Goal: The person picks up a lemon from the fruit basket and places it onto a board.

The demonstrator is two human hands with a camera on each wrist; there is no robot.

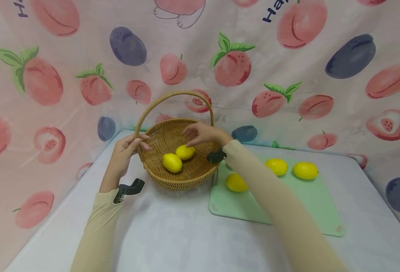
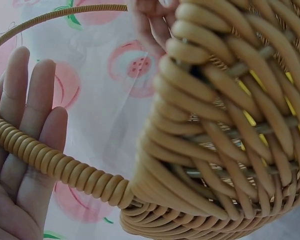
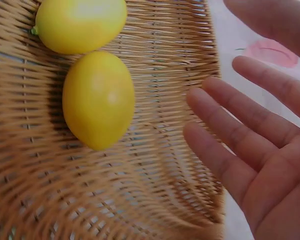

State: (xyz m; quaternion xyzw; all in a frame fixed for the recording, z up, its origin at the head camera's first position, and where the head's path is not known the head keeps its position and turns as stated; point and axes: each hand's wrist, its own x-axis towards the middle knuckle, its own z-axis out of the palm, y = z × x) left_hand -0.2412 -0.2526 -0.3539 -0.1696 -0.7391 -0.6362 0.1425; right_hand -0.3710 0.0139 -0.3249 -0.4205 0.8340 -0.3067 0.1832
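Observation:
Two yellow lemons lie side by side in a round wicker basket, which has a tall arched handle. My left hand is at the left side of that handle. In the left wrist view, its fingers stretch out straight behind the wrapped handle; the thumb is not clear. Over the basket's right part, my right hand hovers with spread, nearly straight fingers and nothing in them. From the head view it appears just above the rear lemon; in the right wrist view a gap separates them.
Right of the basket, a light green cutting board lies on the white table. Several lemons rest on it, some partly covered by my right sleeve. A fruit-printed cloth hangs close behind the basket.

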